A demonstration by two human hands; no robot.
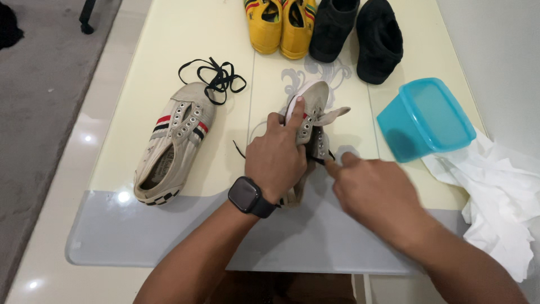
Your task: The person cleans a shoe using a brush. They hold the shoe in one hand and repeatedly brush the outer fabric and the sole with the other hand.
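My left hand (277, 156), with a black watch on its wrist, grips a beige canvas sneaker (313, 107) standing on its side at the table's middle. Its index finger lies along the white toe. My right hand (376, 188) is just right of the shoe and pinches a black lace (323, 160) at the eyelets; the hand is blurred. A short stretch of black lace pokes out left of the shoe. The matching beige sneaker (172, 141), with red and black stripes and no lace, lies flat to the left. A loose black lace (216, 79) rests coiled above it.
Yellow sneakers (279, 25) and black shoes (356, 34) sit at the far edge of the pale table (169, 39). A blue plastic container (426, 118) stands tilted at right, beside crumpled white cloth or paper (500, 197). Grey floor lies to the left.
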